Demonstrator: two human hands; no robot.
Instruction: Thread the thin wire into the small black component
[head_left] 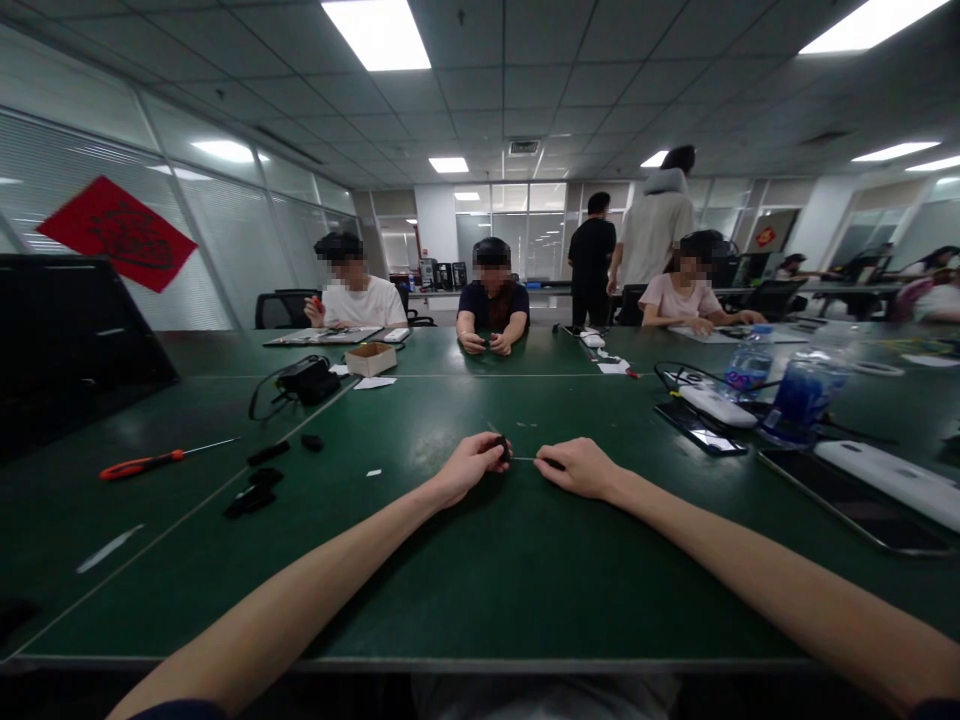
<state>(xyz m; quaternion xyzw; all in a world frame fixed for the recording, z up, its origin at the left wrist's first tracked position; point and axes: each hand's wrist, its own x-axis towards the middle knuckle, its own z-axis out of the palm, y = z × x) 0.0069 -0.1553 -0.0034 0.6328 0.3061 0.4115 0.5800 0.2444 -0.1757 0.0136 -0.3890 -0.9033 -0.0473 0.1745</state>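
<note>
1. Bridging the gap between the two hands, a thin shaft (523, 459) is seen lying crosswise, its long axis set left to right and roughly in line with the near edge of the tabletop (420, 600).
2. A small black piece (504, 450) is held in the left hand (466, 474), pinched between thumb and fingers on the side that faces the right hand (586, 468). It is kept over the middle of the tabletop; whether the surface is touched by it cannot be told.
3. From the right hand, the black piece is found to the left, along the line of the thin shaft. By the left hand it is already gripped, so that hand is the nearer one.
4. The fingers of the right hand are curled around a dark handle (553, 463), from which the thin shaft appears to be extended.
5. Alignment between shaft and piece is judged to be the deciding relation. Whether the black piece is entered, touched or only approached by the tip is too small to be told.
6. Loose black pieces (259, 490) are scattered left of the left hand, and an orange-handled screwdriver (169, 458) is placed farther left.
</note>
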